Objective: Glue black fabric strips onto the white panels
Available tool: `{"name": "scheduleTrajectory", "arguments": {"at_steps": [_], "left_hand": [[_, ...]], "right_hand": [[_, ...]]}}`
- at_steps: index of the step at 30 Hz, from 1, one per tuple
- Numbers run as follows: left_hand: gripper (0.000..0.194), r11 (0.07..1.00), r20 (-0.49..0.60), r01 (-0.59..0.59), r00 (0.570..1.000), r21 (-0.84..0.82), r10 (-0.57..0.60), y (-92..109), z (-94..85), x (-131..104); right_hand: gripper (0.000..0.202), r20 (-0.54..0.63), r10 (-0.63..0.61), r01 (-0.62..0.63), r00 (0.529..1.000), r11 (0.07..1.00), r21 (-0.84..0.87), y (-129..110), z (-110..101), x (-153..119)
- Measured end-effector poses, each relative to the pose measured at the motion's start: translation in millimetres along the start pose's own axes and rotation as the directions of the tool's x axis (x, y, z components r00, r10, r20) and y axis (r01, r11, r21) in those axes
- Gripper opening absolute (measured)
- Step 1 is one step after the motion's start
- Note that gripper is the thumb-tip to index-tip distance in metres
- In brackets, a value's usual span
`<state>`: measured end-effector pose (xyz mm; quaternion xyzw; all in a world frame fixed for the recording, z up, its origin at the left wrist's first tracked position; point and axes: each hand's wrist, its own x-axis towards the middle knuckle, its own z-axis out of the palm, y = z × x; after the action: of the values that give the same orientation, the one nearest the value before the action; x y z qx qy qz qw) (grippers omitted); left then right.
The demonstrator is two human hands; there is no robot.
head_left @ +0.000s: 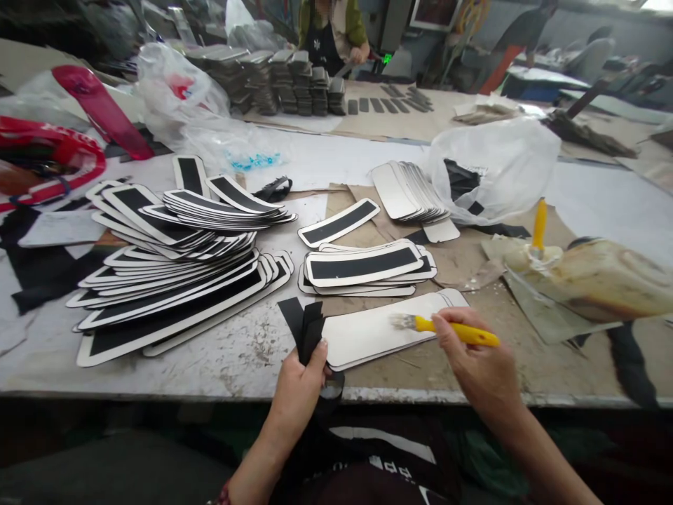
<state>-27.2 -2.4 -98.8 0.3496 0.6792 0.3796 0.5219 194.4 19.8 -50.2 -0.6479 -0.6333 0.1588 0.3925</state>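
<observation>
My right hand (pixel 476 361) is closed round the yellow handle of a glue brush (pixel 457 331). Its pale bristles lie on the top one of a few white oblong panels (pixel 376 333) at the table's front edge. At the left end of these panels, my left hand (pixel 303 382) grips a bunch of black strips (pixel 305 326), with the thumb touching the panel's edge. Just beyond lies a short pile of white panels with black centres (pixel 362 265), and one more such panel (pixel 339 223) rests at an angle behind it.
A large heap of black-centred panels (pixel 179 308) fills the left. White panels (pixel 402 191) lie fanned out behind. At right are a glue-stained container (pixel 610 277) with another yellow brush (pixel 539 224), and a plastic bag (pixel 499 168). A person (pixel 336 35) stands across the table near stacked grey pieces (pixel 284 81).
</observation>
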Motion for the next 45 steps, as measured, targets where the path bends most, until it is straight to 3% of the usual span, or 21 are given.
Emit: {"name": "scheduleTrajectory", "arguments": {"at_steps": [2,5,7,9,12,15,17,19,24,26,29,33,35,37,38,40,42,43,45], "left_hand": [[0.038,1.0,-0.009,-0.012,1.0,0.002,0.012,1,-3.6,1],[0.035,0.998,-0.09,-0.048,0.995,-0.04,0.045,10,-14.6,-6],[0.034,0.988,-0.058,-0.03,0.998,-0.15,0.022,21,-22.3,-17],[0.032,0.962,0.118,0.045,0.993,-0.27,-0.013,35,-25.9,-30],[0.029,0.939,0.349,0.121,0.937,-0.321,-0.001,51,-21.1,-47],[0.035,0.946,0.448,0.135,0.894,-0.295,0.012,55,-9.7,-54],[0.04,0.948,0.471,0.152,0.882,-0.281,-0.002,53,-2.9,-55],[0.039,0.953,0.479,0.149,0.878,-0.263,-0.005,47,1.5,-54],[0.036,0.982,0.404,0.021,0.913,-0.188,0.058,36,8.0,-50],[0.036,0.983,0.351,-0.018,0.933,-0.184,0.083,34,13.4,-51],[0.035,0.979,0.305,-0.057,0.945,-0.197,0.116,30,24.9,-53],[0.038,0.988,0.449,-0.028,0.889,-0.15,0.093,18,34.1,-59],[0.039,0.994,0.516,-0.004,0.855,-0.111,0.061,10,30.7,-63],[0.037,0.995,0.532,0.027,0.846,-0.098,0.029,2,21.0,-65],[0.037,0.994,0.519,0.046,0.855,-0.097,0.011,-1,14.5,-64],[0.036,0.989,0.406,0.081,0.913,-0.125,-0.024,-6,0.2,-59],[0.033,0.98,0.186,0.089,0.981,-0.178,-0.055,-7,-11.8,-48],[0.033,0.977,0.079,0.077,0.995,-0.197,-0.063,-6,-15.8,-40],[0.04,0.981,-0.029,0.044,0.998,-0.187,-0.051,-3,-19.4,-25]], "right_hand": [[0.014,-0.105,-0.092,0.074,0.99,0.984,-0.165,4,-23,3],[0.021,-0.105,-0.156,0.127,0.982,0.962,-0.24,-6,-43,5],[0.027,-0.03,-0.17,0.165,0.985,0.978,-0.129,-20,-40,5],[0.029,0.115,-0.151,0.143,0.982,0.987,0.076,-34,-26,4],[0.025,0.402,-0.08,-0.061,0.912,0.943,0.326,-55,6,-1],[0.022,0.624,0.007,-0.359,0.782,0.823,0.441,-67,33,-8],[0.026,0.687,0.054,-0.494,0.725,0.735,0.464,-68,39,-12],[0.028,0.681,0.078,-0.523,0.729,0.704,0.48,-66,37,-14],[0.028,0.464,0.19,-0.45,0.865,0.703,0.551,-50,20,-14],[0.031,0.46,0.254,-0.505,0.851,0.636,0.584,-44,19,-19],[0.036,0.512,0.335,-0.603,0.791,0.566,0.562,-37,21,-31],[0.033,0.38,0.43,-0.567,0.819,0.502,0.653,-30,12,-30],[0.03,0.326,0.434,-0.517,0.84,0.456,0.724,-25,-5,-17],[0.028,0.297,0.404,-0.464,0.865,0.42,0.78,-17,-29,2],[0.028,0.29,0.378,-0.446,0.879,0.435,0.782,-13,-42,11],[0.026,0.288,0.333,-0.436,0.898,0.58,0.688,-6,-66,27],[0.025,0.392,0.322,-0.486,0.862,0.745,0.457,-3,-75,38],[0.026,0.458,0.31,-0.479,0.833,0.819,0.316,-5,-73,42],[0.029,0.604,0.237,-0.34,0.761,0.938,0.06,-12,-53,46]]}}
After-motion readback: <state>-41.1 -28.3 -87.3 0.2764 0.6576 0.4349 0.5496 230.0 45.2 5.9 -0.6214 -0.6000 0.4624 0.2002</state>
